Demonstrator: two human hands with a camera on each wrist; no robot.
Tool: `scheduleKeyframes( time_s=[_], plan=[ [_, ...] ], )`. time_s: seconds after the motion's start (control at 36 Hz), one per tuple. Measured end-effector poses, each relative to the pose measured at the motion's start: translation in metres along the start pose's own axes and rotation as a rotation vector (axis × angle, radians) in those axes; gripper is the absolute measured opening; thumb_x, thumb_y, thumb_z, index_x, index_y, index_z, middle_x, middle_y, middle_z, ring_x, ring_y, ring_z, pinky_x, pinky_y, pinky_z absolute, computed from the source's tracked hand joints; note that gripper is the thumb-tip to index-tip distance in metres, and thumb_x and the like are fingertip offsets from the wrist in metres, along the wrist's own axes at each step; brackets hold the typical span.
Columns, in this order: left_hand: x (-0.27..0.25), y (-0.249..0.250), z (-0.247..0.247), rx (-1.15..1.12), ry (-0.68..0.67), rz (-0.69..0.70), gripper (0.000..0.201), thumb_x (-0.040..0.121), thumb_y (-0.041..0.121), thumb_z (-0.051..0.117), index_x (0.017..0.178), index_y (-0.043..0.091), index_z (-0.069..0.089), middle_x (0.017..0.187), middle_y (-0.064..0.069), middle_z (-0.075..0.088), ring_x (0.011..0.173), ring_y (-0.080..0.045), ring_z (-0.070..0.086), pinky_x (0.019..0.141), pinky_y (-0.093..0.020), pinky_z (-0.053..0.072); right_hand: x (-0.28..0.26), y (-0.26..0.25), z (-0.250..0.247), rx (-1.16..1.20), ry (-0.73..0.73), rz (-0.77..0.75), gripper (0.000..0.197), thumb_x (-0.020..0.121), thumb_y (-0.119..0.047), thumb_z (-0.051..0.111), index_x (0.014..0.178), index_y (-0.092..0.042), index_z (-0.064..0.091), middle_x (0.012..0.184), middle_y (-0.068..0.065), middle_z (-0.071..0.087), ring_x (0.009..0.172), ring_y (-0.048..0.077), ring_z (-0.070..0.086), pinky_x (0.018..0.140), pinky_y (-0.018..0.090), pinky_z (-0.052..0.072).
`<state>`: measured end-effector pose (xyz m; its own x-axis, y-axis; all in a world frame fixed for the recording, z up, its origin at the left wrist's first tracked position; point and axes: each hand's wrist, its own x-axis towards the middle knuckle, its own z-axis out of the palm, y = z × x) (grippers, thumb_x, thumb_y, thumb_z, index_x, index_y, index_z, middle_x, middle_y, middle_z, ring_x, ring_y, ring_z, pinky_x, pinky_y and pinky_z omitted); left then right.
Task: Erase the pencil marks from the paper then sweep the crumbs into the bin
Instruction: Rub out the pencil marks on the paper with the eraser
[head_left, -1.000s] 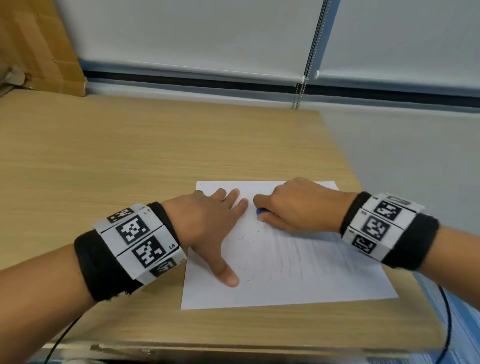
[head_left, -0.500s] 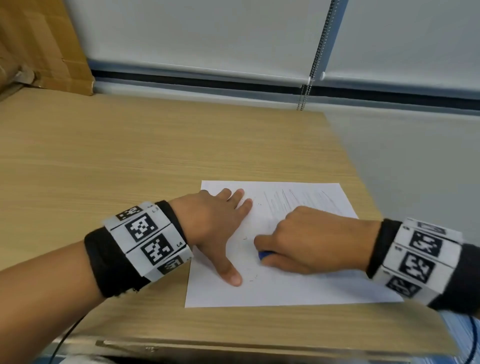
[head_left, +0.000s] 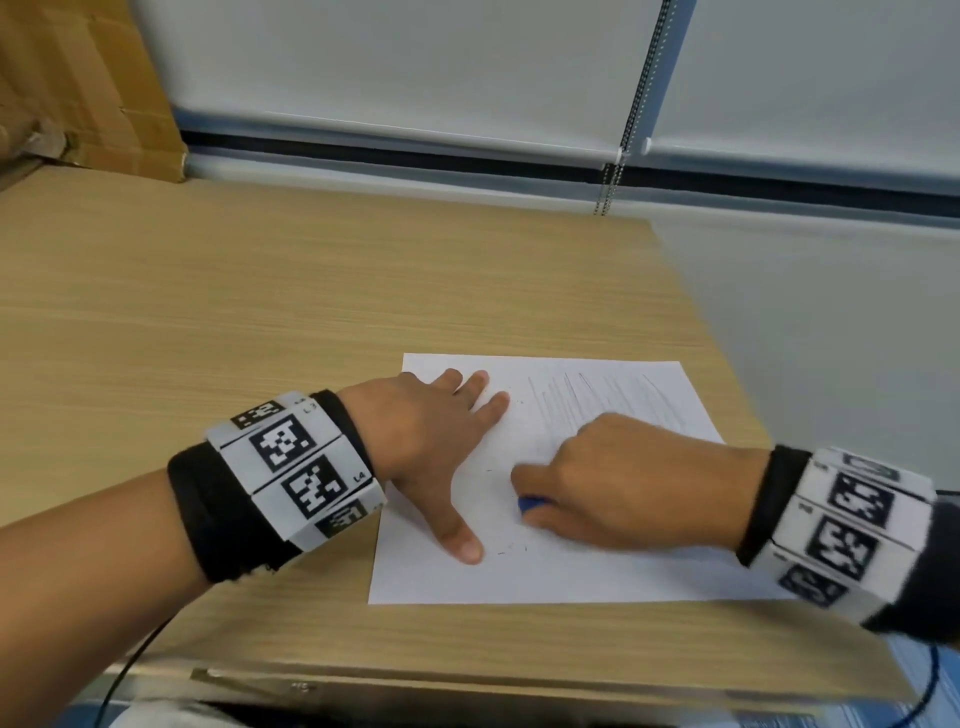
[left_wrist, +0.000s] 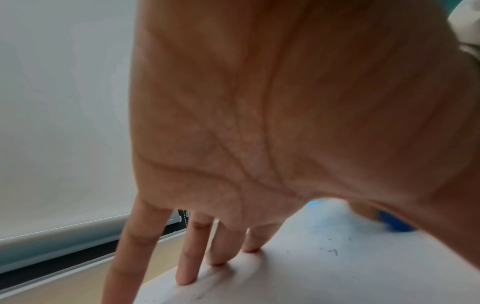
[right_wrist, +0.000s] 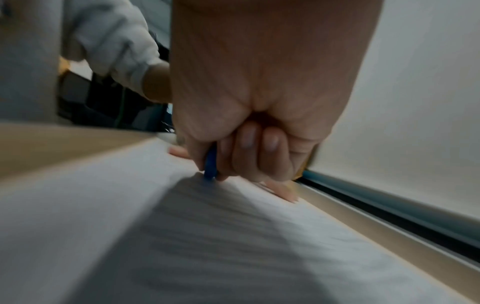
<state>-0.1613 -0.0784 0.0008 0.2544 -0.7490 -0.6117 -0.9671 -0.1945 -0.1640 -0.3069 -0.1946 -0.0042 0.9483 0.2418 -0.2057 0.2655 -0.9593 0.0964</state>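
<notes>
On the left of the pale wood-grain worktop (head_left: 260, 312), the left hand (head_left: 426, 441) lay flat with fingers straight and spread, its fingertips (left_wrist: 185, 277) and thumb pressing down the left part of the white rectangular sheet of paper (head_left: 545, 582) so that it would not slide. The sheet lay near the front right corner of the worktop, and a few dark eraser crumbs (head_left: 506, 551) were scattered on it just beside the left thumb. Further right, the right hand (head_left: 623, 488) was curled tight around a small blue eraser (head_left: 532, 504), pinching it between thumb and fingers with its lower edge touching the paper; the right wrist view showed the same blue piece (right_wrist: 210, 162) held upright against the sheet. Beyond the right hand, toward the far right part of the sheet, faint slanted grey pencil strokes (head_left: 587, 400) remained. The erasing step therefore seemed to be in hand and unfinished. The next move would probably call for carrying the eraser up to those remaining strokes with firm, short rubs while the left hand kept its pressure, since a loose sheet could crease. Sweeping the crumbs had not yet begun, and no bin showed in any view.
</notes>
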Motion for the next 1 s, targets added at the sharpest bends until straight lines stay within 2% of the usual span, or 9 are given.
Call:
scheduleKeyframes(
  time_s=[0.08,0.22,0.36,0.5,0.61,0.67,0.81,0.94,1.0],
  plan=[
    [0.001,0.001,0.001,0.006,0.002,-0.002,0.144,0.059,0.082,0.066,0.151,0.021,-0.025,0.159,-0.003,-0.027,0.150,-0.024,-0.009,0.117,-0.043,0.018,-0.002,-0.013,-0.001,0.036,-0.035,-0.057,0.028,0.100,-0.041,0.032,0.104,-0.019,0.050,0.071,0.003,0.058,0.057,0.025,0.043,0.058,0.033,0.037],
    [0.002,-0.001,0.003,0.006,0.019,0.008,0.144,0.057,0.084,0.065,0.152,0.022,-0.023,0.160,-0.004,-0.026,0.150,-0.025,-0.007,0.117,-0.045,0.018,0.009,0.012,-0.006,0.014,0.009,0.117,0.028,0.100,-0.040,0.031,0.097,-0.019,0.049,0.063,-0.001,0.048,0.057,0.023,0.040,0.060,0.031,0.032],
    [0.002,0.000,0.001,0.023,0.015,0.014,0.144,0.059,0.082,0.066,0.151,0.018,-0.024,0.160,-0.006,-0.024,0.150,-0.026,-0.005,0.116,-0.046,0.018,0.002,-0.023,-0.004,0.106,-0.061,-0.065,0.024,0.100,-0.039,0.036,0.105,-0.020,0.051,0.072,0.004,0.055,0.055,0.021,0.037,0.058,0.033,0.038],
    [0.003,-0.001,0.003,-0.003,0.013,0.005,0.145,0.057,0.082,0.067,0.152,0.021,-0.024,0.160,-0.003,-0.026,0.150,-0.024,-0.007,0.117,-0.044,0.018,0.004,0.012,-0.008,0.103,-0.014,0.134,0.025,0.099,-0.040,0.036,0.092,-0.021,0.049,0.059,-0.007,0.042,0.048,0.013,0.035,0.059,0.030,0.034],
    [0.004,-0.002,0.004,0.000,0.013,0.004,0.146,0.056,0.083,0.067,0.151,0.021,-0.025,0.160,-0.003,-0.027,0.150,-0.024,-0.008,0.117,-0.044,0.018,-0.007,-0.010,-0.004,0.098,-0.079,0.000,0.026,0.100,-0.040,0.035,0.099,-0.020,0.050,0.066,0.002,0.049,0.055,0.019,0.038,0.059,0.033,0.035],
    [0.005,-0.002,0.004,-0.003,0.007,0.003,0.146,0.056,0.083,0.067,0.150,0.021,-0.026,0.159,-0.003,-0.028,0.150,-0.024,-0.009,0.117,-0.044,0.017,-0.009,-0.017,-0.007,0.136,-0.122,-0.055,0.026,0.100,-0.042,0.035,0.100,-0.021,0.050,0.068,-0.003,0.046,0.058,0.018,0.043,0.060,0.032,0.040],
    [0.004,-0.003,0.003,-0.007,0.011,0.008,0.146,0.056,0.084,0.065,0.151,0.021,-0.025,0.160,-0.003,-0.026,0.150,-0.024,-0.008,0.116,-0.043,0.018,-0.003,0.009,-0.008,0.157,-0.056,0.111,0.026,0.099,-0.041,0.038,0.090,-0.021,0.051,0.059,-0.010,0.040,0.049,0.009,0.037,0.058,0.029,0.033],
    [0.002,-0.001,0.001,0.001,-0.004,-0.002,0.144,0.059,0.082,0.066,0.150,0.020,-0.026,0.159,-0.004,-0.028,0.150,-0.024,-0.010,0.118,-0.045,0.014,-0.012,-0.009,-0.003,0.181,-0.126,-0.021,0.025,0.099,-0.043,0.038,0.097,-0.022,0.052,0.065,-0.011,0.040,0.050,0.006,0.034,0.052,0.023,0.030],
    [0.002,-0.001,0.001,0.006,0.001,0.002,0.144,0.058,0.083,0.065,0.151,0.020,-0.025,0.159,-0.004,-0.027,0.150,-0.024,-0.009,0.118,-0.045,0.015,-0.010,-0.003,-0.005,0.189,-0.114,0.009,0.026,0.098,-0.044,0.038,0.096,-0.022,0.053,0.065,-0.010,0.044,0.050,0.006,0.036,0.054,0.025,0.032]
  ],
)
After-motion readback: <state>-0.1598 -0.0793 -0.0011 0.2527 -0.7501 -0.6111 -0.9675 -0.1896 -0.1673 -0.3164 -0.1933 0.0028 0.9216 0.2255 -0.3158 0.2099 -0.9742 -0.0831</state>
